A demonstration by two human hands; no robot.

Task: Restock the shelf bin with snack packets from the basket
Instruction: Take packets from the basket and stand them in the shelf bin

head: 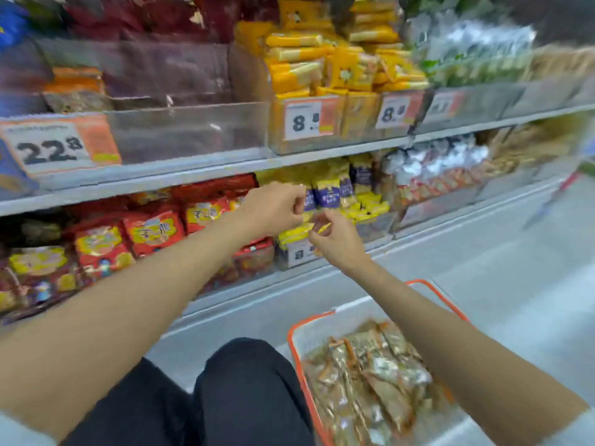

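Far left of the shelf bin point(373, 227) and above it, a price tag point(51, 149) reads 22.8. At the bin's left edge the left hand point(273, 207) has curled fingers; we cannot tell if it holds anything. Above the bin, two smaller tags point(302, 121) read 8.8; brand names are too blurred. In front of the bin the right hand point(336, 243) seems to pinch a yellow packet point(299, 230). Below the bin, the basket point(294, 346) holds the snack packets point(376, 371). We judge them light, soft and slippery, best taken by a sealed edge.
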